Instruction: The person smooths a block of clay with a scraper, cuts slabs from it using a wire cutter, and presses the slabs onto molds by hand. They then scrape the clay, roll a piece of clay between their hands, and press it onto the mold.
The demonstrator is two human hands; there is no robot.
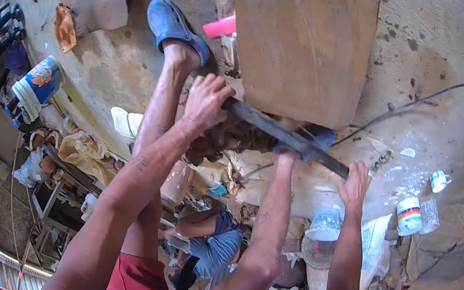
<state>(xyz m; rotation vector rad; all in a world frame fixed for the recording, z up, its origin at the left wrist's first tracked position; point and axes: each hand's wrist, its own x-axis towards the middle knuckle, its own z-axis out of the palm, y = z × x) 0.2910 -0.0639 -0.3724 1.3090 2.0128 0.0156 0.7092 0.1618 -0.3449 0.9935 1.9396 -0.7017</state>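
A long dark straight bar (289,138) slants down to the right across the space between my feet. My left hand (207,102) is closed round its left end, and my right hand (355,184) grips its right end. Just beyond the bar lies a smooth brown board (299,45) with rounded corners, its surface looking wet or smeared. Under and in front of the bar sits a heap of dark clay-like lumps (226,141). The bar hides part of this heap and part of the blue clog (321,138) on my right foot.
Another blue clog (170,22) is on my left foot. A pink tube (220,27) lies beside the board. To the right are a black cable (419,102), a white bottle (409,217) and a clear tub (320,241). A blue and white bucket (38,83) stands at left.
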